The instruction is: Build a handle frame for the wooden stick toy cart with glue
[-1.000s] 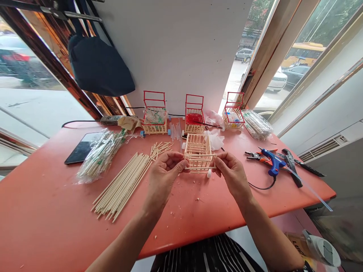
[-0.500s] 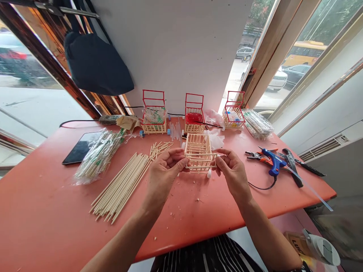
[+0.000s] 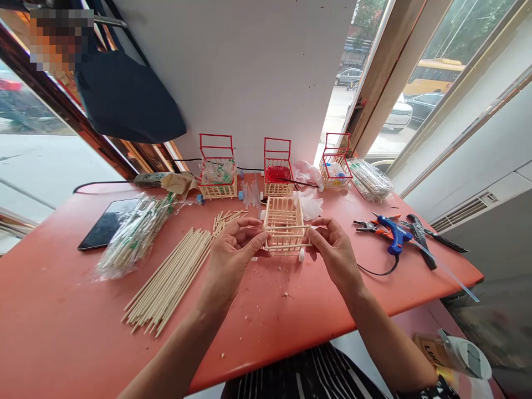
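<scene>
Both hands pinch a small stick basket (image 3: 285, 224) at the middle of the red desk (image 3: 62, 310). The left hand (image 3: 231, 256) grips its left near corner, the right hand (image 3: 333, 250) its right one, fingers curled, forearms reaching in from below. The fingertips hide the near corners.

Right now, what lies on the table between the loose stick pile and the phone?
In the head view, a plastic-wrapped bundle of sticks lies between the stick pile and the phone.

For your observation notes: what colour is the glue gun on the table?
Blue, seen in the head view: the glue gun lies right of both hands.
</scene>
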Motion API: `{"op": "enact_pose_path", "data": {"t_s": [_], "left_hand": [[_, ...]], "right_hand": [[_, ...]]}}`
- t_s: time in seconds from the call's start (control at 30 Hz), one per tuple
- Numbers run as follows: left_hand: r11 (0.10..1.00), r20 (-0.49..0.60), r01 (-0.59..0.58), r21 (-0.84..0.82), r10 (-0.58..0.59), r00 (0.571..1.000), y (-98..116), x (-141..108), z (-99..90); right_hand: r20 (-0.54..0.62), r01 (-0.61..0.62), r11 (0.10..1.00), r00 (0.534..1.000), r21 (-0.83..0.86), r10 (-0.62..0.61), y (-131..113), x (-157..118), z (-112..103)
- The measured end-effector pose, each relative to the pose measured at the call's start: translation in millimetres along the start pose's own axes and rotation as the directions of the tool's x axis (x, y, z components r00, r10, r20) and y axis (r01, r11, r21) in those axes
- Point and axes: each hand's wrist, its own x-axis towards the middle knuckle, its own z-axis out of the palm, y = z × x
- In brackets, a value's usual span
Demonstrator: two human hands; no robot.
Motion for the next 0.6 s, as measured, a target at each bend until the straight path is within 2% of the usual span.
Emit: {"op": "enact_pose_path", "data": {"t_s": [0.1, 0.2, 0.27, 0.3, 0.37, 0.43, 0.5, 0.6], "left_hand": [[0.997, 0.035, -0.052, 0.054, 0.050, 0.998, -1, 1, -2.9], [0.970, 0.063, -0.153, 0.190, 0.144, 0.988, -3, 0, -6.6], [0.895, 0.075, -0.265, 0.358, 0.255, 0.964, -4, -2, -8.8], [0.825, 0.094, -0.336, 0.454, 0.331, 0.939, -5, -3, -9.7], [0.625, 0.168, -0.481, 0.615, 0.492, 0.854, -6, -4, -10.6], [0.408, 0.273, -0.596, 0.692, 0.617, 0.738, -6, -3, -11.1], [0.236, 0.365, -0.666, 0.708, 0.685, 0.631, -5, 0, -11.7], [0.052, 0.464, -0.715, 0.698, 0.727, 0.506, -4, 4, -13.8]], "right_hand": [[0.009, 0.000, 1.000, 1.000, 0.020, 0.000, -2, 1, 0], [0.014, -0.001, 1.000, 1.000, 0.026, 0.001, -6, 3, 2], [0.018, -0.010, 1.000, 1.000, 0.030, 0.010, -8, 3, 4], [0.019, -0.017, 0.999, 1.000, 0.031, 0.017, -9, 4, 5], [0.019, -0.033, 0.999, 0.999, 0.033, 0.033, -11, 4, 5], [0.023, -0.050, 0.998, 0.999, 0.038, 0.049, -13, 5, 6], [0.030, -0.057, 0.997, 0.998, 0.054, 0.056, -14, 5, 6], [0.041, -0.046, 0.996, 0.998, 0.074, 0.043, -17, 4, 7]]}}
